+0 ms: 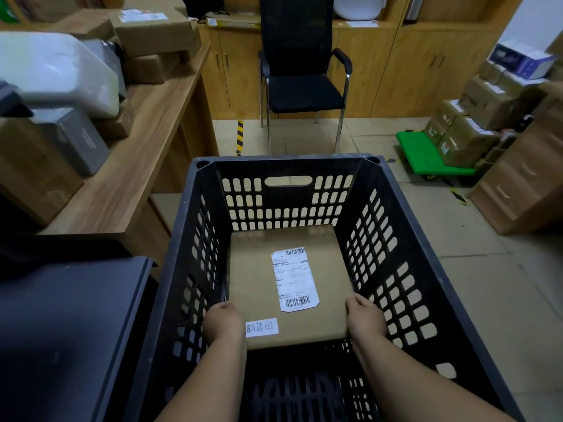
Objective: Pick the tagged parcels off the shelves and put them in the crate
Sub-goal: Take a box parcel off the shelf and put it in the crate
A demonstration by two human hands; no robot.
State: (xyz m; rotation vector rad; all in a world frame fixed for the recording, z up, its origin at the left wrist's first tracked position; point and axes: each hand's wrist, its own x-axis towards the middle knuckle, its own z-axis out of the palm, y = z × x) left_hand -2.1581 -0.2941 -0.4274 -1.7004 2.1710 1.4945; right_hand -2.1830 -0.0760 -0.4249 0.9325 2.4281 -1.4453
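A flat brown cardboard parcel (259, 275) lies inside the black slotted crate (396, 226), toward its far wall. It carries a white shipping label with barcodes and a small white handwritten tag near its near edge. My left hand (221, 322) grips the parcel's near left corner, fingers curled under the edge. At the near right corner my right hand (365, 319) grips it the same way. Both forearms reach down into the crate.
A wooden desk (152, 132) at the left holds several cardboard boxes, a grey box and a white bag. A black chair (301, 92) stands beyond the crate. At the right, a green cart (420, 153) carries stacked parcels beside a wooden drawer unit (524, 178). A dark cabinet (61, 330) sits near left.
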